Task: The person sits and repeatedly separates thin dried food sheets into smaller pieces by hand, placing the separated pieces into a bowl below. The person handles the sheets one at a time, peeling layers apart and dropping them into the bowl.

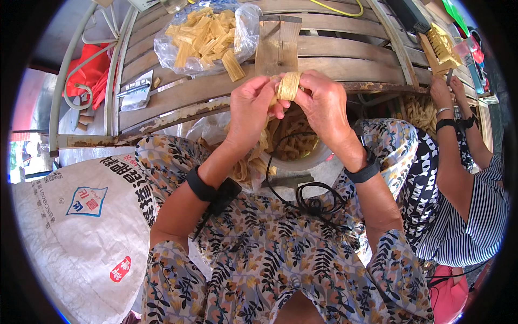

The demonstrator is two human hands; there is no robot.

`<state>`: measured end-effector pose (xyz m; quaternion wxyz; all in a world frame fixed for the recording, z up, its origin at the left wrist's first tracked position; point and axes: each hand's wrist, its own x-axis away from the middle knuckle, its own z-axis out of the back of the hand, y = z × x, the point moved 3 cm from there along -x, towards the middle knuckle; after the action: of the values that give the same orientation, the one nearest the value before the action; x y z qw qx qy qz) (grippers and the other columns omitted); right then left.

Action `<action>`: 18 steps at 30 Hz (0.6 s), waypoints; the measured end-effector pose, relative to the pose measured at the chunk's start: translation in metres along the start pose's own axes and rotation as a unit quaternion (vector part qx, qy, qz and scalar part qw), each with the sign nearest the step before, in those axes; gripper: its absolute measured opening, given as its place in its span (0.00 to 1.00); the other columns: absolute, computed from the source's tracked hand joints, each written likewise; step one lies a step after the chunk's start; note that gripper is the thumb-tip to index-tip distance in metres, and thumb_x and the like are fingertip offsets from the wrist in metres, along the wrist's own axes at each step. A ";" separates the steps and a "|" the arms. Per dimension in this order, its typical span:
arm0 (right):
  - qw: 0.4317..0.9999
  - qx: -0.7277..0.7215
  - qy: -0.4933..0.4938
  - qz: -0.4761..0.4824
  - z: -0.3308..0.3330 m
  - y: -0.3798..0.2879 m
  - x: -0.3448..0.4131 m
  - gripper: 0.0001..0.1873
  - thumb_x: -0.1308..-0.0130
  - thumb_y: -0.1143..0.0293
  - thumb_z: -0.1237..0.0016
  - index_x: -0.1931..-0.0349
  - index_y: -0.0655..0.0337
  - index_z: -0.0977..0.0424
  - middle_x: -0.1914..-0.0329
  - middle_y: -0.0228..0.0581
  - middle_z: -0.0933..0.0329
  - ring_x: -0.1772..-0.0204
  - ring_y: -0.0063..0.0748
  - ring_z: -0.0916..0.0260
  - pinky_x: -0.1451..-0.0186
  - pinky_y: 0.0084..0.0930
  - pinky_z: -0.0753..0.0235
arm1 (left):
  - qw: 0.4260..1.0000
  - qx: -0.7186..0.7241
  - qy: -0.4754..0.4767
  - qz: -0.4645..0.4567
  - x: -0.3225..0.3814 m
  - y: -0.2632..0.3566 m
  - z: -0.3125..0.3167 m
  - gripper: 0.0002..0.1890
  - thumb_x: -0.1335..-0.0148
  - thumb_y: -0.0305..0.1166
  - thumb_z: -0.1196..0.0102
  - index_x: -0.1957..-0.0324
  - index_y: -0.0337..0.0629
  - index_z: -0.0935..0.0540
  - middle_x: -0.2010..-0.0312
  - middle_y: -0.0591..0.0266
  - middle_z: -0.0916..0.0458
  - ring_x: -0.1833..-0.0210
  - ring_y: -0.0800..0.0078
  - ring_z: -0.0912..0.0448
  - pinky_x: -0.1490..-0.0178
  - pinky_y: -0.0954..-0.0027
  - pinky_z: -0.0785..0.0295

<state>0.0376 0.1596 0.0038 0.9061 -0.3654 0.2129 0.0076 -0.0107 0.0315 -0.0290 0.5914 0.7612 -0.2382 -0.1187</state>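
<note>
A flat, straw-coloured plant-fibre strip [288,86] is wound into a small ring-like coil between my hands. My right hand [323,103] holds the coil, its thumb and fingers curled around it. Against the coil's left side, my left hand [253,109] pinches the strip; its fingertips partly hide the strip's end. Below both hands, a pale round basin [293,165] contains many loose strips [297,135]. More strips [243,168] spill over a clear plastic bag left of the basin.
On the slatted wooden bench [336,48] sit a plastic bag of folded strips [204,34] and a wooden board [279,44]. A black cable [315,202] crosses my lap. A white woven sack [85,235] stands left. At right, a co-worker's hands [443,89] hold a thin tool.
</note>
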 end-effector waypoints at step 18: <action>0.990 -0.080 0.019 0.114 0.006 -0.002 0.005 0.03 0.52 0.80 0.49 0.81 0.66 0.28 0.61 0.37 0.26 0.59 0.35 0.31 0.55 0.24 0.30 | 0.982 0.085 -0.067 0.156 0.005 -0.011 0.001 0.09 0.35 0.31 0.58 0.58 0.38 0.28 0.81 0.69 0.28 0.85 0.83 0.36 0.79 0.80 0.40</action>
<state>0.0441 0.1616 0.0066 0.8629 -0.4101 0.2693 0.1212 -0.0048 0.0304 -0.0395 0.5188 0.7526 -0.4019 -0.0550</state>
